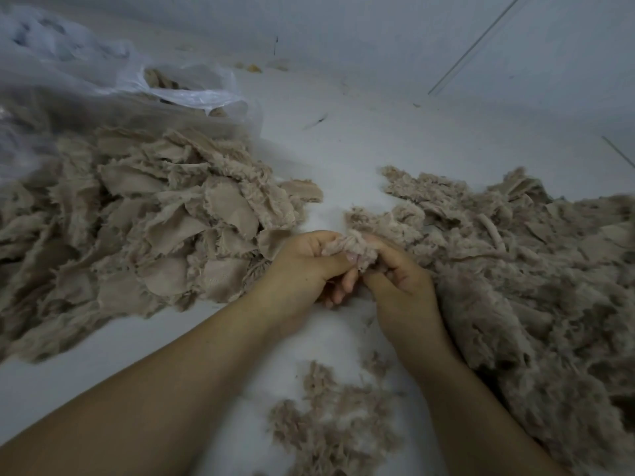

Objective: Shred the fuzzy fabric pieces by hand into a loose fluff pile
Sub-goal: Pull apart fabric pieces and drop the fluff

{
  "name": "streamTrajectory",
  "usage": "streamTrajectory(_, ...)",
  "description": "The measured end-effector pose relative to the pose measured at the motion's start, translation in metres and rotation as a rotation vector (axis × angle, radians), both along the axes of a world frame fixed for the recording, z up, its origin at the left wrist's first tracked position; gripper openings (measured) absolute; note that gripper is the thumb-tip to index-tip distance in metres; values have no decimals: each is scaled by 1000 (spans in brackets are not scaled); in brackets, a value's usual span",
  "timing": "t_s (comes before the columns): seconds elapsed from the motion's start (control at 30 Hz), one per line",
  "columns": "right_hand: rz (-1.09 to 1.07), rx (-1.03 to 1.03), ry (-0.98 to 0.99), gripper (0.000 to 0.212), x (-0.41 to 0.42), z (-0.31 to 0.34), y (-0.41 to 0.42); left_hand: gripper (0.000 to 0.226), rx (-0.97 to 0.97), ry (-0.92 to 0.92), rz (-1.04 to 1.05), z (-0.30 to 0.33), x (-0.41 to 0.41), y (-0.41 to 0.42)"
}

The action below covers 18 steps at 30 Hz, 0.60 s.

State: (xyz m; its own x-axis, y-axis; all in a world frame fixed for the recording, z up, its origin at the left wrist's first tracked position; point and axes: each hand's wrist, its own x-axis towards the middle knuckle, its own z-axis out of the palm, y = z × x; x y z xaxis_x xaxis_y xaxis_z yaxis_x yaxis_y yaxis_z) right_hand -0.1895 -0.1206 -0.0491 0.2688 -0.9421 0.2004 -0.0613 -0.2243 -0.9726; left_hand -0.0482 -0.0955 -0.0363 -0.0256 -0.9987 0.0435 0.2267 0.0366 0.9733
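Observation:
A heap of beige fuzzy fabric pieces (147, 218) lies on the left of the white surface, many with their woven backing up. On the right spreads a big loose fluff pile (522, 286) of the same colour. Between the two, my left hand (305, 266) and my right hand (398, 273) meet, and both grip one small fuzzy fabric piece (350, 247) with curled fingers and thumbs. The piece is bunched, and most of it is hidden inside my fingers.
A clear plastic bag (192, 94) holding more beige pieces lies at the back left, behind the heap. A smaller patch of fluff (336, 420) sits near me between my forearms. The white surface (343, 149) runs back to a pale wall.

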Motion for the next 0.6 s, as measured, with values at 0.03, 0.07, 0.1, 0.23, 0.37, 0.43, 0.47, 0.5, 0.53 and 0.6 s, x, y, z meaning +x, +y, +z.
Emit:
streamTrajectory(0.03,15,-10,21,33,-1,0,1,17,-2,-1,-1,0,-1,1)
streamTrajectory(0.07,10,-15,38,27,-1,0,3,21,-8,2,13,1,-1,2)
streamTrajectory(0.1,-4,-17,48,25,-1,-1,5,27,-20,10,47,2,-2,3)
streamTrajectory(0.23,-135,-8,44,25,-1,-2,2,32,-24,132,286,3,3,1)
streamTrajectory(0.37,-173,13,17,24,-1,-1,2,20,-40,38,356,-1,9,-3)
streamTrajectory(0.43,-136,12,7,17,-1,3,6,17,-137,-213,373,-4,6,-2)
streamTrajectory(0.47,-112,6,3,21,0,4,7,20,-196,-343,380,-6,4,-1)
streamTrajectory(0.5,-85,-4,5,29,1,5,8,23,-249,-447,383,-8,2,0)
streamTrajectory(0.53,-67,-12,10,40,1,6,9,27,-298,-530,389,-10,0,1)
streamTrajectory(0.6,-70,-14,38,60,1,5,9,32,-387,-665,399,-12,0,3)
